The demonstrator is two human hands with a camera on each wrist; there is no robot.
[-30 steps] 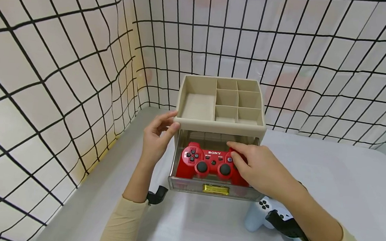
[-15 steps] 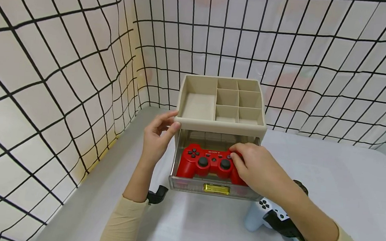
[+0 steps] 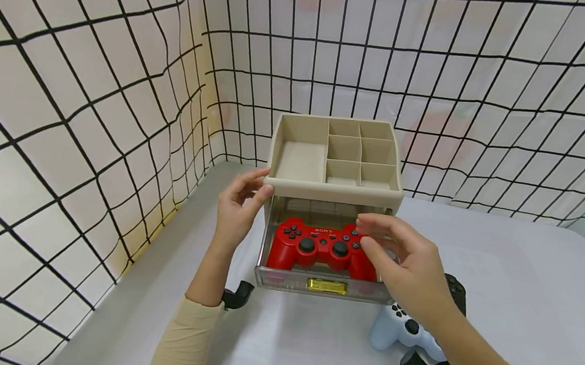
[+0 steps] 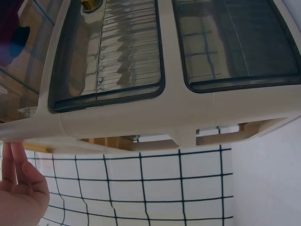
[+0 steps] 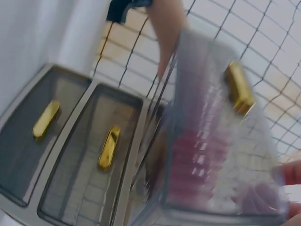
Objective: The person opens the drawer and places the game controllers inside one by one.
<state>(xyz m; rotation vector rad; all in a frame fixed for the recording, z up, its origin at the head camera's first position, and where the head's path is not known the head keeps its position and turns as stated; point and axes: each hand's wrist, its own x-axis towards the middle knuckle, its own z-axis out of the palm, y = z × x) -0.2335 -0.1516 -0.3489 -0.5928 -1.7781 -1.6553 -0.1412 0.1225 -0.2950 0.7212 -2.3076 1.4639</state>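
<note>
A beige desktop organizer [image 3: 334, 193] stands with its clear top drawer [image 3: 283, 280] pulled out. Inside that drawer lies a red game controller [image 3: 324, 249], face up. My left hand [image 3: 237, 211] grips the organizer's left front corner, thumb at the front rim; the left wrist view shows its fingers [image 4: 17, 160] at the top edge. My right hand [image 3: 413, 267] hovers over the drawer's right side, thumb and fingers apart, holding nothing. It overlaps the controller's right end in the head view. In the right wrist view, the drawer's gold handle [image 5: 240, 88] shows, with two closed drawers below.
A light-blue game controller [image 3: 385, 331] lies on the white table [image 3: 308, 348], partly under my right forearm. A black controller [image 3: 458, 289] is just behind it. Black wire grid panels [image 3: 358, 45] rise behind and on the left. The organizer's top has several small compartments.
My right hand has let go of the red controller's right end and drawn back to the right, its fingers spreading. The controller settled flatter in the drawer. My left hand has not moved.
</note>
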